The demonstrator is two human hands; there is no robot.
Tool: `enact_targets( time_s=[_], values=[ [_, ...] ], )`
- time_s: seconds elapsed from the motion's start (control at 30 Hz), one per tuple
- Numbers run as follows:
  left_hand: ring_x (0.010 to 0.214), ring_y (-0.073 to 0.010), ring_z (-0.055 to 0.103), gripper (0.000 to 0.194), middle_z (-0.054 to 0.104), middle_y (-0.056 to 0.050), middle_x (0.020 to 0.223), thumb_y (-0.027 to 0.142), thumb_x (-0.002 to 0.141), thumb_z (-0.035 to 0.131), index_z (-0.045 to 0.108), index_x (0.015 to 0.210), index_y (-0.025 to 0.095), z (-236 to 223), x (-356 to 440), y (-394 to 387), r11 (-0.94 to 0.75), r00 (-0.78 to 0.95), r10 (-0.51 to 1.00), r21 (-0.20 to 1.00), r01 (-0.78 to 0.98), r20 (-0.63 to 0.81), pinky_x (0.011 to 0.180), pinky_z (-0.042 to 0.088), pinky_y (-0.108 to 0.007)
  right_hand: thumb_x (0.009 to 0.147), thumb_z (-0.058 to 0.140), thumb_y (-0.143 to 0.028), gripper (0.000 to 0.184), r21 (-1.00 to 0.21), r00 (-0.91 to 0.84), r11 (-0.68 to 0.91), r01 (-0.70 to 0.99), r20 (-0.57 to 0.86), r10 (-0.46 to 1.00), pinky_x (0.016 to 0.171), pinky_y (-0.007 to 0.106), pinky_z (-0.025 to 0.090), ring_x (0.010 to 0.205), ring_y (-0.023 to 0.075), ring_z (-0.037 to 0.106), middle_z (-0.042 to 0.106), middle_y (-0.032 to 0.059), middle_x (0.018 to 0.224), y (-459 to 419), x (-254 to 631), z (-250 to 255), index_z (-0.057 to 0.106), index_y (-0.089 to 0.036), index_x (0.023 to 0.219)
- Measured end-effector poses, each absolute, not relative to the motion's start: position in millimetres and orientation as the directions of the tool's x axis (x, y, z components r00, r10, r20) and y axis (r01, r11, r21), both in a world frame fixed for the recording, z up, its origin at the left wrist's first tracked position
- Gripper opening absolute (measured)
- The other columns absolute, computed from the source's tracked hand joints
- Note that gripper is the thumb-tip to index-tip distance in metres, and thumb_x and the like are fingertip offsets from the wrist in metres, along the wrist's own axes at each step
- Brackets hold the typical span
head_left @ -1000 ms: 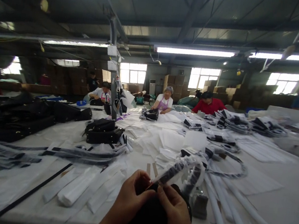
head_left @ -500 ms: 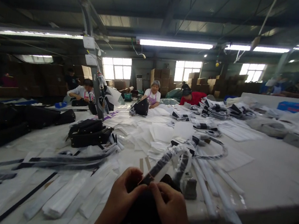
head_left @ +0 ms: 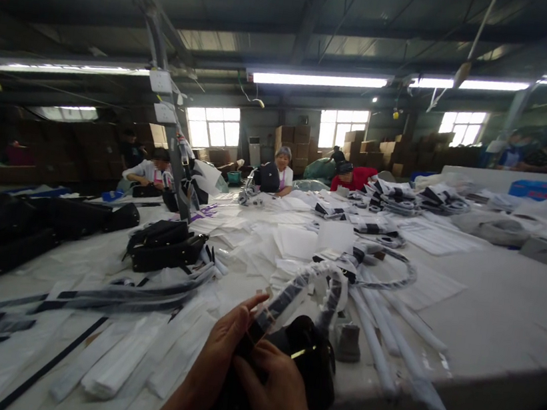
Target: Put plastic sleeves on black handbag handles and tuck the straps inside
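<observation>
A black handbag [head_left: 319, 372] stands at the table's near edge, in front of me. Its looped handle [head_left: 293, 287] is wrapped in clear plastic. My left hand [head_left: 220, 349] curls around the left lower end of this handle, index finger stretched up along it. Against the same end, just below, my right hand [head_left: 275, 380] closes with thumb and fingers together. The bag's lower front is dark and partly hidden by my hands. A grey block-shaped piece [head_left: 348, 342] sits right beside the bag.
White wrapped tubes [head_left: 396, 342] lie to the right. On the left are plastic-wrapped straps [head_left: 130, 297], white packing rolls [head_left: 119, 359] and black bags [head_left: 164, 248]. White sheets [head_left: 269, 238] cover the middle. A metal post [head_left: 177, 172] rises from the table. Co-workers [head_left: 282, 172] sit across.
Both hands have shifted slightly left and turned about the handle's end. My left index finger has extended, and my right hand has moved lower. More of the handbag's dark side now shows.
</observation>
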State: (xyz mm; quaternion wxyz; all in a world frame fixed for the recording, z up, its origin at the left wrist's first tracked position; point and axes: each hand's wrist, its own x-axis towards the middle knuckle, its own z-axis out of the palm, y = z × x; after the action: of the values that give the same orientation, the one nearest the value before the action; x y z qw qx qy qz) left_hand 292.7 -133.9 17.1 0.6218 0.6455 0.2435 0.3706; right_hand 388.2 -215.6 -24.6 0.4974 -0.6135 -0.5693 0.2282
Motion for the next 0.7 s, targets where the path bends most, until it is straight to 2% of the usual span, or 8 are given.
enact_targets(
  time_s=[0.07,0.2,0.3,0.4,0.5,0.6,0.63,0.7],
  values=[
    [0.112,-0.0296,0.062,0.049,0.071,-0.011,0.118,0.054,0.09,0.054,0.069,0.119,0.017,32,295,-132,-0.165,0.659,0.733,0.984,-0.072,0.171,0.093,0.049,-0.036,0.092,0.056,-0.033,0.024,-0.875,0.236,0.197,0.442,0.326,0.915,0.078,0.028,0.05,0.083,0.0215,0.068,0.074,0.0056,0.09,-212,387,-25,0.077,-0.022,0.086],
    [0.084,-0.0225,0.068,0.039,0.075,-0.006,0.087,0.046,0.083,0.068,0.073,0.107,0.016,43,293,-129,-0.172,0.73,0.672,0.985,-0.006,0.122,0.074,0.051,-0.027,0.092,0.058,-0.036,0.028,-0.888,0.274,0.216,0.406,0.344,0.898,0.066,0.024,0.047,0.071,0.0184,0.065,0.07,0.0043,0.078,-210,389,-27,0.074,-0.018,0.077],
    [0.079,-0.0192,0.066,0.03,0.074,-0.004,0.084,0.042,0.083,0.07,0.075,0.098,0.017,27,281,-127,-0.199,0.72,0.681,0.98,0.007,0.133,0.07,0.05,-0.024,0.091,0.059,-0.038,0.031,-0.923,0.317,0.189,0.336,0.299,0.9,0.058,0.023,0.045,0.063,0.0163,0.062,0.068,0.0026,0.071,-211,392,-25,0.073,-0.016,0.075],
    [0.074,-0.0194,0.065,0.03,0.073,-0.004,0.079,0.043,0.088,0.062,0.076,0.098,0.018,4,265,-125,-0.222,0.706,0.695,0.974,0.037,0.132,0.068,0.051,-0.026,0.09,0.061,-0.039,0.03,-0.938,0.332,0.164,0.307,0.267,0.905,0.061,0.023,0.046,0.063,0.0162,0.064,0.069,0.0013,0.07,-213,391,-22,0.076,-0.018,0.075],
    [0.093,-0.0253,0.067,0.028,0.075,-0.007,0.096,0.041,0.09,0.059,0.077,0.1,0.022,-12,252,-124,-0.341,0.642,0.739,0.935,0.094,0.205,0.087,0.052,-0.035,0.087,0.065,-0.038,0.029,-0.93,0.349,0.148,0.336,0.269,0.898,0.063,0.023,0.047,0.062,0.0171,0.066,0.07,0.0011,0.066,-214,390,-21,0.076,-0.019,0.068],
    [0.124,-0.0288,0.054,0.023,0.066,-0.006,0.127,0.036,0.088,0.062,0.077,0.103,0.028,-23,237,-126,-0.511,0.54,0.769,0.837,0.197,0.343,0.11,0.038,-0.042,0.087,0.064,-0.04,0.027,-0.932,0.392,0.117,0.343,0.255,0.884,0.064,0.025,0.049,0.064,0.0191,0.068,0.073,0.0022,0.069,-214,395,-19,0.076,-0.02,0.074],
    [0.129,-0.0285,0.051,0.024,0.063,-0.005,0.133,0.035,0.088,0.062,0.075,0.108,0.029,-27,232,-128,-0.529,0.496,0.785,0.817,0.228,0.37,0.112,0.035,-0.044,0.087,0.064,-0.042,0.028,-0.934,0.411,0.098,0.344,0.243,0.878,0.065,0.026,0.05,0.065,0.0202,0.069,0.074,0.0027,0.07,-213,397,-18,0.076,-0.02,0.075],
    [0.127,-0.0275,0.053,0.03,0.062,-0.006,0.134,0.035,0.089,0.059,0.069,0.117,0.029,-40,220,-134,-0.491,0.395,0.841,0.829,0.27,0.369,0.109,0.04,-0.044,0.085,0.065,-0.046,0.03,-0.945,0.451,0.056,0.323,0.205,0.869,0.066,0.028,0.051,0.068,0.0232,0.071,0.075,0.004,0.071,-210,403,-16,0.075,-0.02,0.075]
  ],
)
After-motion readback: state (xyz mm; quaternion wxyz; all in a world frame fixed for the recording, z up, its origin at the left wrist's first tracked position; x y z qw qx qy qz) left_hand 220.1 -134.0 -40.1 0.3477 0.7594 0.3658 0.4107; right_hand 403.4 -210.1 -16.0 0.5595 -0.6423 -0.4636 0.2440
